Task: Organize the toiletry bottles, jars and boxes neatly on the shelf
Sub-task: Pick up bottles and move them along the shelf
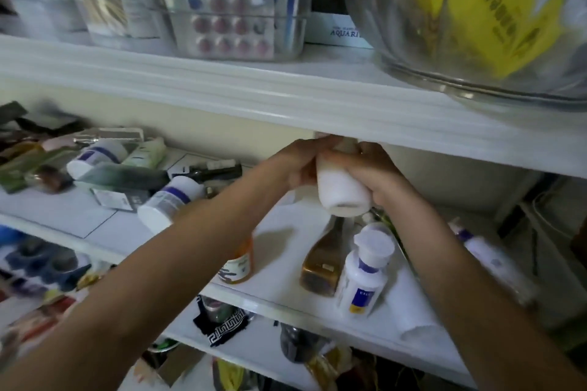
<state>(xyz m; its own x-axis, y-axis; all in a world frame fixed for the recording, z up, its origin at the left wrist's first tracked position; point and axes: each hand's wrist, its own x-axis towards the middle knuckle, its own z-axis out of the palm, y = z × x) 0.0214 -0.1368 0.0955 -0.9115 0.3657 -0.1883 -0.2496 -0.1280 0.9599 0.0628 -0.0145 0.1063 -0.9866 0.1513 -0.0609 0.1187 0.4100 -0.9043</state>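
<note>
- We saw the white bottle (340,190) held up in the air over the middle shelf (286,303), tilted so that its round base faced us and its neck reached up to the front edge of the upper shelf (286,98).
- The right grip (373,173) was wrapped round the bottle's body, fingers curled on its far side.
- The left grip (297,165) was closed on the bottle's upper part near the neck; the shelf edge hid the cap, so we could not tell what the fingers did there.
- Just below the held bottle stood an amber bottle (320,267), and beside it, to the right, a purple-banded bottle (362,273) with a wide white cap, both near the shelf's front edge.
- An orange bottle (241,263) stood to the left of these, half hidden behind the left forearm.
- Further left lay a jumble: two capped white bottles (168,200) on their sides, a dark green tube (127,176) between them, and small boxes too blurred to read.
- On the upper shelf sat a clear bin (286,51) holding a blister pack (228,25) of pink pills, and a large glass bowl (413,67) with yellow bags inside.
- On the shelf beneath lay a black cloth (225,325) with a white key pattern.
</note>
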